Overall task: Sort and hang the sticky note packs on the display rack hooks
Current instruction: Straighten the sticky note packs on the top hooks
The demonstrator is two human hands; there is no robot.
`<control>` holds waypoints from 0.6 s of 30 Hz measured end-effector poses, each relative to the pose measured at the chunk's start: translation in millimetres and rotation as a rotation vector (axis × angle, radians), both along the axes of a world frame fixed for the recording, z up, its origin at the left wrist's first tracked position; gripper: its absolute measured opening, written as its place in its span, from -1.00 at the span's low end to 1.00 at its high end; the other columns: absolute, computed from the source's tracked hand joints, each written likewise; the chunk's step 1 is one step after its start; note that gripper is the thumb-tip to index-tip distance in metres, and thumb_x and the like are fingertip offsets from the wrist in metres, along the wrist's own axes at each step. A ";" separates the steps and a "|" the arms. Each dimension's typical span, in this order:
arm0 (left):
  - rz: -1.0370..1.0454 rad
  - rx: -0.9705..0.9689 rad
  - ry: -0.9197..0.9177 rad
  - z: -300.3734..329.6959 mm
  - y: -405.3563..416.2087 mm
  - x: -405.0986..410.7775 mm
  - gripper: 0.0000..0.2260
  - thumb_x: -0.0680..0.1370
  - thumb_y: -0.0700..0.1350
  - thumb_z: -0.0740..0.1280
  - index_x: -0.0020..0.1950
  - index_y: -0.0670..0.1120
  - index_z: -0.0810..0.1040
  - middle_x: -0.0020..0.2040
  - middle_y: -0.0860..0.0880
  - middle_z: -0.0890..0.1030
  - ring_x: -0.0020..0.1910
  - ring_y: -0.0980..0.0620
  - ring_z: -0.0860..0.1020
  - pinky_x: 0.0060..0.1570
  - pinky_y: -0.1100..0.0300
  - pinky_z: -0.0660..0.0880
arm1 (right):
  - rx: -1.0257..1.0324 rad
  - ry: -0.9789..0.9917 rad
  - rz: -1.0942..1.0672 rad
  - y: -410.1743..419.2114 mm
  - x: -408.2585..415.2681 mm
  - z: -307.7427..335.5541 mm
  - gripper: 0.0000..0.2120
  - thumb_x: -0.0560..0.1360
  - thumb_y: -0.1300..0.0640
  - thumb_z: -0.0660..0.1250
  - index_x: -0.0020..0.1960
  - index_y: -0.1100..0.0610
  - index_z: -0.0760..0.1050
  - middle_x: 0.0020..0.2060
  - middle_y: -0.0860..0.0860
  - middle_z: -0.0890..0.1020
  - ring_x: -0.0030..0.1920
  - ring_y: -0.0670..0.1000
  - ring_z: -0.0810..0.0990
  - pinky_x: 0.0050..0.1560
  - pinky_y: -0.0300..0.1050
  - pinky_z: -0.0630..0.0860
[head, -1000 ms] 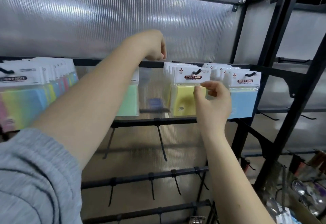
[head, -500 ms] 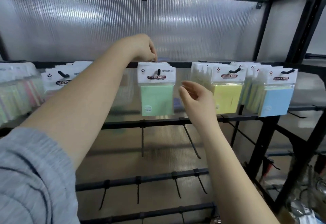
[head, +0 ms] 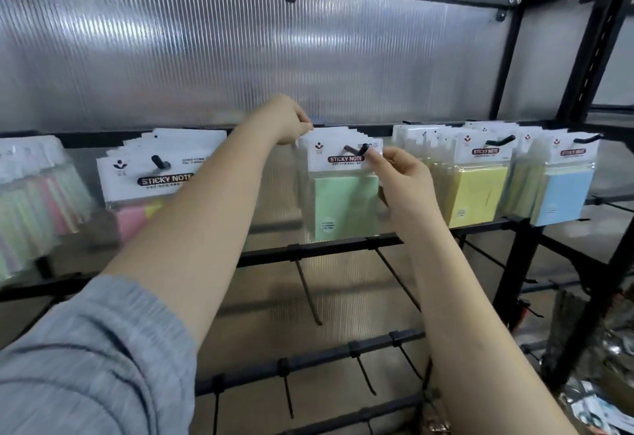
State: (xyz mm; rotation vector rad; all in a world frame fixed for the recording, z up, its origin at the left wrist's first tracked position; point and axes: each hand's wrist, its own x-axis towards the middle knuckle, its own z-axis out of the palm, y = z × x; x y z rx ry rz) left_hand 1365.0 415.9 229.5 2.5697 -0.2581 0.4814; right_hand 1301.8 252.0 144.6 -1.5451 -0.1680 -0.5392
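Both hands (head: 291, 119) (head: 401, 177) pinch green pack (head: 343, 191) labelled "STICKY NOTE"

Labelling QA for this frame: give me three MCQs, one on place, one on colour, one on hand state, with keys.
1. Which pack group hangs directly right of the green sticky note packs?
A pink B yellow C blue
2. What colour is the rightmost group?
A blue B orange C white
3. What is the right hand doing?
A hanging idle B pinching the green pack's header card C gripping the rack bar

Key: B, the yellow sticky note packs are next; A, the blue sticky note packs are last; B, its grip closes on the card beside the hook.
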 end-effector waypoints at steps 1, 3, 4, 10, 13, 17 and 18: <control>0.001 0.006 0.003 0.0 0.1 1.0 -0.79 0.58 -0.14 0.28 0.16 -0.12 0.62 0.14 -0.08 0.61 0.02 -0.02 0.53 0.05 0.16 0.43 | 0.006 0.000 0.003 0.4 0.6 0.6 -0.87 0.54 0.04 0.33 -0.15 0.04 0.57 -0.46 -0.18 0.52 -0.53 -0.22 0.39 -0.49 -0.30 0.34; 0.018 0.005 -0.002 0.0 -1.1 4.6 -0.79 0.58 -0.14 0.29 0.16 -0.11 0.62 0.17 -0.06 0.60 0.12 -0.02 0.53 0.05 0.19 0.41 | 0.046 -0.002 0.029 1.9 2.0 1.8 -0.84 0.54 0.06 0.34 -0.20 0.05 0.57 -0.35 -0.06 0.58 -0.39 -0.08 0.49 -0.32 -0.17 0.44; 0.031 0.002 0.003 -0.2 -2.4 6.1 -0.80 0.58 -0.14 0.29 0.16 -0.11 0.62 0.18 -0.05 0.60 0.15 -0.02 0.52 0.06 0.19 0.40 | 0.071 -0.007 0.042 2.8 2.5 2.5 -0.82 0.55 0.08 0.34 -0.23 0.05 0.56 -0.32 -0.02 0.59 -0.32 -0.03 0.50 -0.23 -0.08 0.47; 0.015 0.089 0.081 4.3 -8.3 5.7 -0.82 0.58 -0.11 0.28 0.14 -0.05 0.61 0.11 -0.05 0.59 -0.03 0.01 0.49 -0.15 0.21 0.42 | 0.129 -0.055 0.091 3.0 3.7 0.3 -0.77 0.56 0.15 0.30 -0.27 0.07 0.51 -0.30 0.02 0.56 -0.20 0.05 0.49 -0.09 0.01 0.43; -0.033 0.059 0.136 6.5 -5.6 5.7 -0.90 0.58 -0.12 0.28 0.02 -0.03 0.59 0.02 -0.06 0.57 -0.08 0.01 0.48 -0.21 0.26 0.45 | 0.108 -0.052 0.094 1.9 4.3 1.3 -0.81 0.56 0.12 0.32 -0.23 0.05 0.53 -0.28 -0.02 0.61 -0.20 0.00 0.53 -0.12 -0.04 0.46; -0.112 -0.042 0.227 6.8 -0.3 6.1 -0.91 0.57 -0.12 0.31 -0.09 -0.06 0.61 -0.02 -0.10 0.59 -0.09 0.00 0.50 0.04 0.11 0.50 | 0.073 0.013 0.126 -2.6 5.6 3.1 -0.83 0.55 0.05 0.33 -0.20 0.05 0.55 -0.25 0.00 0.61 -0.37 -0.12 0.50 -0.36 -0.27 0.41; -0.128 -0.058 0.242 7.4 0.5 5.6 -0.90 0.57 -0.13 0.31 -0.13 -0.03 0.59 -0.02 -0.09 0.58 -0.08 0.01 0.49 0.06 0.12 0.48 | 0.065 0.012 0.119 -3.3 6.6 2.6 -0.83 0.54 0.03 0.35 -0.21 0.05 0.56 -0.25 0.00 0.62 -0.33 -0.10 0.52 -0.28 -0.23 0.43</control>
